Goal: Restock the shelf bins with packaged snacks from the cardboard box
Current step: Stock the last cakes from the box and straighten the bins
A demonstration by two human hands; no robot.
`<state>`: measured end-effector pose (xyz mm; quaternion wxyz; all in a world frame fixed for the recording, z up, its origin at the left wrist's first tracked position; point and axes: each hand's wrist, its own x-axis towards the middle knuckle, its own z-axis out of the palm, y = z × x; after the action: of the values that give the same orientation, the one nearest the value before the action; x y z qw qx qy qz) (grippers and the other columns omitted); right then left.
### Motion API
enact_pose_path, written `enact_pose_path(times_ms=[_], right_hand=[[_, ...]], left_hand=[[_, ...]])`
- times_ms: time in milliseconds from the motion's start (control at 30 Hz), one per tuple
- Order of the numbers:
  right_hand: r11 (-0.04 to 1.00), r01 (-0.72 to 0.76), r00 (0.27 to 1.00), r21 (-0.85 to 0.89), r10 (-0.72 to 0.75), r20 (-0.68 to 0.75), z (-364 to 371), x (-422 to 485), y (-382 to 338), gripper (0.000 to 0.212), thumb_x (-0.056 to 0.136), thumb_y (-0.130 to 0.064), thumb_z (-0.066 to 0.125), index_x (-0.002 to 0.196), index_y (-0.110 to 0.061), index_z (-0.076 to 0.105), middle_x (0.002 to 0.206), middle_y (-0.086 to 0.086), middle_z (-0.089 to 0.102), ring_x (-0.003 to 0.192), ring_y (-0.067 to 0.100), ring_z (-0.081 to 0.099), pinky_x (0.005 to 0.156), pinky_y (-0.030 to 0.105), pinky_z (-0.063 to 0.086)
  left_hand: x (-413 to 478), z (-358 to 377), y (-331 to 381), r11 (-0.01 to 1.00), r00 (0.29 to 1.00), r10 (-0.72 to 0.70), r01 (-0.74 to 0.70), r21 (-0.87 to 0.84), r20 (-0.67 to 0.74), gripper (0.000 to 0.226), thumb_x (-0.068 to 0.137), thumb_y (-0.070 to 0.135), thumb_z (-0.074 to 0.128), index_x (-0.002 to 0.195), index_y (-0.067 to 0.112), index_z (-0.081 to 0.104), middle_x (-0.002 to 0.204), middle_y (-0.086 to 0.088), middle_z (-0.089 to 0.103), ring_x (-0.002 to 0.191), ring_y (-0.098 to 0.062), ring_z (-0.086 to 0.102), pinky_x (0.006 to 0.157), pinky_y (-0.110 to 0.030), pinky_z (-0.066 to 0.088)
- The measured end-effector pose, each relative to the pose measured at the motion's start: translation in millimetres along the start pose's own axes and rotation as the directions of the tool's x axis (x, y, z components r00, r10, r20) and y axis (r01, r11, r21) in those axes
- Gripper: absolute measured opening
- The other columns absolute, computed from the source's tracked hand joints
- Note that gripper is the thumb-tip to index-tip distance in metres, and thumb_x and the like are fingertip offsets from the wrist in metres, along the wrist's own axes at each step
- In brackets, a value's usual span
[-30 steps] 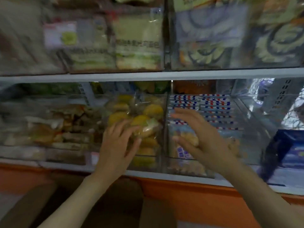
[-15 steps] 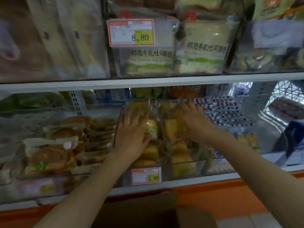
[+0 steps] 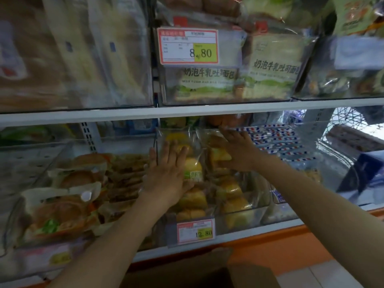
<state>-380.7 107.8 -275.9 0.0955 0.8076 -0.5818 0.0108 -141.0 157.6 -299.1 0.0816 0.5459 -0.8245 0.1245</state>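
From the head camera, the only view I have: the clear bin (image 3: 245,215) I am filling sits just below the middle of the picture, toward 6 o'clock, with a 12.80 price tag (image 3: 195,231) on its front lip. It already holds stacked bags of yellow buns.

My left hand (image 3: 168,173) lies flat on the left bun bag (image 3: 193,169). Its fingers are straight and fanned toward 12 o'clock, and the palm presses without clutching. I judge this is to push the bag back and seat it upright against the bin's left wall.

My right hand (image 3: 236,150) is at 2 o'clock from the left one, with its fingers stretched out over the top of the right bun bag (image 3: 220,156). It looks like a flat press rather than a pinch, though I cannot tell whether the thumb hooks under the film. With both palms spread, the soft buns get squared up rather than crushed.

The cardboard box (image 3: 207,271) stands open at 6 o'clock on the lower edge, below the shelf, so it is close for the next reach. Burger packs (image 3: 62,204) fill the neighbouring bin at 8 o'clock and striped packs (image 3: 276,140) the one at 3 o'clock. Toast loaves (image 3: 274,67) stand on the shelf above, at 1 o'clock.

I judge the stocking is part done.
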Motion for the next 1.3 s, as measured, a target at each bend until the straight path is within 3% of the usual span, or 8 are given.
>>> enact_pose_path(times_ms=[100,333,567,833,933,1067,1167,1300], right_hand=[[0.999,0.038,0.999,-0.011,-0.037,0.019,3,12,3,0.097,0.084,-0.062,0.053,0.152,-0.027,-0.006,0.159,0.008,-0.019,0.147,0.025,-0.012,0.117,0.05,-0.004],[0.997,0.079,0.997,0.026,-0.078,-0.016,14,29,1,0.093,0.081,-0.071,0.046,0.152,-0.025,0.008,0.158,0.011,0.02,0.145,0.034,0.015,0.117,0.052,0.005],[0.994,0.064,0.996,0.085,-0.059,-0.069,11,14,10,0.097,0.084,-0.075,0.035,0.152,-0.024,-0.01,0.161,0.008,-0.013,0.147,0.025,-0.015,0.11,0.039,-0.021],[0.891,0.272,0.952,0.364,-0.192,-0.24,2,-22,-22,0.081,0.092,-0.062,0.035,0.153,-0.027,-0.006,0.161,0.0,-0.016,0.149,0.02,-0.007,0.116,0.034,-0.002],[0.846,0.433,0.887,0.311,-0.339,-0.314,1,-16,-48,0.079,0.092,-0.059,0.042,0.153,-0.029,0.003,0.162,-0.001,-0.006,0.149,0.019,-0.007,0.118,0.038,-0.004],[0.935,0.289,0.943,0.207,-0.241,-0.227,17,7,-76,0.08,0.087,-0.069,0.039,0.152,-0.03,0.012,0.162,-0.002,0.005,0.149,0.022,-0.002,0.12,0.042,-0.006],[0.958,0.208,0.954,0.197,-0.154,-0.257,23,17,-83,0.078,0.088,-0.07,0.034,0.15,-0.027,0.016,0.161,-0.001,0.012,0.148,0.022,0.005,0.12,0.045,-0.002],[0.944,0.265,0.934,0.195,-0.201,-0.296,31,4,-91,0.074,0.09,-0.063,0.038,0.15,-0.022,0.022,0.161,0.003,0.012,0.148,0.027,0.004,0.12,0.047,-0.002]], left_hand=[[1,2,1,1.0,1.0,-0.025,0.025,0.006,0.008,0.091,0.088,0.071,0.028,0.15,0.021,-0.016,0.158,-0.011,-0.021,0.145,-0.03,-0.018,0.116,-0.056,-0.003],[4,2,6,0.995,0.997,-0.071,0.067,0.076,0.044,0.09,0.089,0.071,0.025,0.151,0.02,-0.014,0.159,-0.011,-0.018,0.146,-0.028,-0.015,0.117,-0.055,-0.003],[-4,-10,10,0.993,0.994,-0.105,0.105,0.053,0.01,0.098,0.085,0.077,0.025,0.149,0.017,-0.018,0.158,-0.008,-0.023,0.145,-0.024,-0.021,0.118,-0.049,-0.008],[-24,-15,11,0.981,0.978,-0.19,0.192,0.021,-0.085,0.089,0.092,0.065,0.017,0.146,0.009,-0.026,0.155,-0.009,-0.029,0.144,-0.023,-0.024,0.118,-0.044,-0.011],[-30,-14,7,0.983,0.976,-0.182,0.177,-0.048,-0.12,0.073,0.099,0.049,0.018,0.147,0.012,-0.022,0.156,-0.006,-0.027,0.145,-0.018,-0.022,0.116,-0.036,-0.015],[-39,-8,6,0.963,0.964,-0.231,0.208,-0.169,-0.131,0.064,0.095,0.041,0.007,0.149,0.013,-0.015,0.155,0.0,-0.021,0.146,-0.014,-0.014,0.117,-0.028,-0.011],[-44,-2,5,0.955,0.967,-0.232,0.204,-0.214,-0.11,0.061,0.1,0.034,0.018,0.146,0.017,-0.018,0.159,-0.003,-0.016,0.146,-0.013,-0.013,0.119,-0.029,-0.007],[-40,-1,9,0.975,0.971,-0.179,0.154,-0.158,-0.157,0.061,0.092,0.042,0.005,0.145,0.019,-0.017,0.157,0.0,-0.019,0.144,-0.014,-0.021,0.119,-0.033,-0.008]])
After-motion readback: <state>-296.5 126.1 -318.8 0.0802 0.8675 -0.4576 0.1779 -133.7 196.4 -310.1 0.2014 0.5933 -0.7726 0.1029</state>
